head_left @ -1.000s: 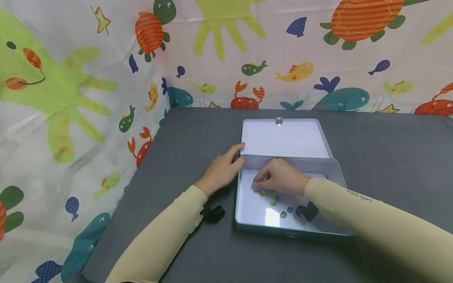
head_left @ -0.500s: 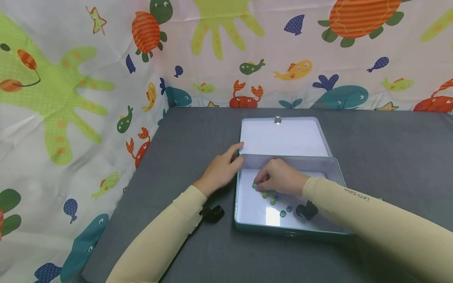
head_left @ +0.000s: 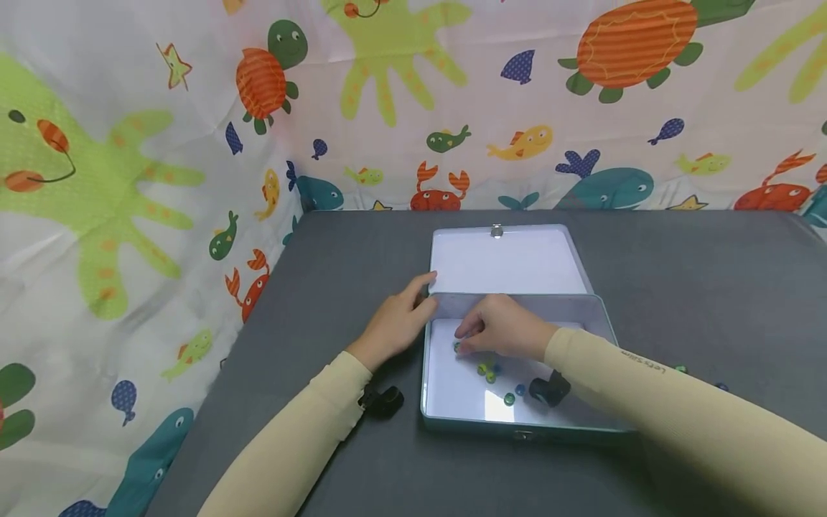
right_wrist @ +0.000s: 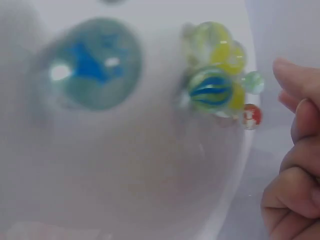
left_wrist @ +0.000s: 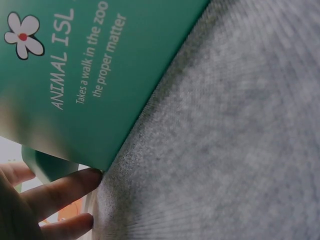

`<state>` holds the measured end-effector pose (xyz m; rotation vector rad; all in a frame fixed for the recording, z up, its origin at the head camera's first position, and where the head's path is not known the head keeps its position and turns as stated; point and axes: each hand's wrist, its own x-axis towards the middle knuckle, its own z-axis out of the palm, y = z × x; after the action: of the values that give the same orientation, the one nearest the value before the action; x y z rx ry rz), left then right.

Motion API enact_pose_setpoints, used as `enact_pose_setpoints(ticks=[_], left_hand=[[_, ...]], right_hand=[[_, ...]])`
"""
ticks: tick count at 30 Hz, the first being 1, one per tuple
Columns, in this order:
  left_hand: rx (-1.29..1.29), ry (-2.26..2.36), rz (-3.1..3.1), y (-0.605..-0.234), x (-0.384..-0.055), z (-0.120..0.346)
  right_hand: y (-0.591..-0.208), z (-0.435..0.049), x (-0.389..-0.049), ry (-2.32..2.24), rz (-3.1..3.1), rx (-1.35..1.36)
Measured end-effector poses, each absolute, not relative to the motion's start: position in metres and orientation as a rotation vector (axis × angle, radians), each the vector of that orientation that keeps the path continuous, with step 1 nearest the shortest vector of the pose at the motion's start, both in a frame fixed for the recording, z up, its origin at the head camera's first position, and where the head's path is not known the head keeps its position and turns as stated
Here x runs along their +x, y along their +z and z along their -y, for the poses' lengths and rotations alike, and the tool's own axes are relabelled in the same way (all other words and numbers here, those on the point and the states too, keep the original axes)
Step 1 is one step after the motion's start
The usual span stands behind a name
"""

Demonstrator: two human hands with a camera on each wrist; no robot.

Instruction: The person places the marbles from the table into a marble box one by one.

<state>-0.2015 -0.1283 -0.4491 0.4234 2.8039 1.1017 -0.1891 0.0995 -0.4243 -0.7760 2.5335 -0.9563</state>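
Observation:
A green tin box (head_left: pixel 423 402) with a white inside lies on the grey table, its hinged lid (head_left: pixel 504 258) folded back. My left hand (head_left: pixel 394 323) rests at the box's left back corner, fingers fairly straight, touching the rim and lid edge; fingertips (left_wrist: pixel 92 175) meet the box corner in the left wrist view. Inside the box, my right hand (head_left: pixel 507 327) has its thumb and forefinger right by a green marble (head_left: pixel 456 347). In the right wrist view a gap shows between the fingertips and a pale green marble (right_wrist: pixel 253 82); a red-and-white marble (right_wrist: pixel 251 116) lies nearby.
Yellow-green marbles (head_left: pixel 486 372), a blue marble (head_left: pixel 520 390) and a green marble (head_left: pixel 509 399) lie in the box. Other marbles (head_left: pixel 721 387) lie on the table beyond the right sleeve. Black wrist cameras (head_left: pixel 384 402) sit under both wrists. A sea-animal curtain (head_left: pixel 381 158) borders the table.
The view has tilted and shifted slightly. My right fingertips no longer close round the green marble, and the yellow-green marbles now sit closer together. My left hand keeps its place at the corner.

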Motion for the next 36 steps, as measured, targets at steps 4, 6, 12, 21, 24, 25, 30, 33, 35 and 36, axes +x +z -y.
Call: enact_pose_setpoints(ticks=[4,6,12,21,24,25,30,33,35,36], left_hand=[[0.419,1.118,-2.785,-0.451,-0.200,0.128],[0.417,1.126,-2.781,-0.452,-0.199,0.127],[0.421,1.132,-2.769,-0.453,-0.198,0.125],[0.419,1.150,-2.781,-0.453,-0.200,0.127],[0.429,1.160,-2.784,-0.454,-0.200,0.128],[0.432,1.162,-2.782,-0.454,-0.200,0.128],[0.444,1.177,-2.772,-0.455,-0.199,0.129],[0.445,1.184,-2.766,-0.455,-0.199,0.129],[0.447,1.192,-2.757,-0.454,-0.199,0.129],[0.449,1.190,-2.757,-0.454,-0.199,0.129]], right_hand=[[-0.419,-0.100,-0.186,-0.983,-2.534,-0.752],[-0.415,-0.101,-0.185,-1.022,-2.526,-0.756],[-0.399,-0.109,-0.181,-1.118,-2.546,-0.795],[-0.362,-0.127,-0.176,-1.186,-2.651,-0.699],[-0.354,-0.136,-0.174,-1.217,-2.664,-0.650],[-0.352,-0.139,-0.173,-1.220,-2.668,-0.639],[-0.345,-0.160,-0.167,-1.219,-2.708,-0.569],[-0.342,-0.176,-0.164,-1.187,-2.750,-0.511],[-0.342,-0.187,-0.162,-1.160,-2.782,-0.473],[-0.342,-0.193,-0.162,-1.153,-2.795,-0.459]])
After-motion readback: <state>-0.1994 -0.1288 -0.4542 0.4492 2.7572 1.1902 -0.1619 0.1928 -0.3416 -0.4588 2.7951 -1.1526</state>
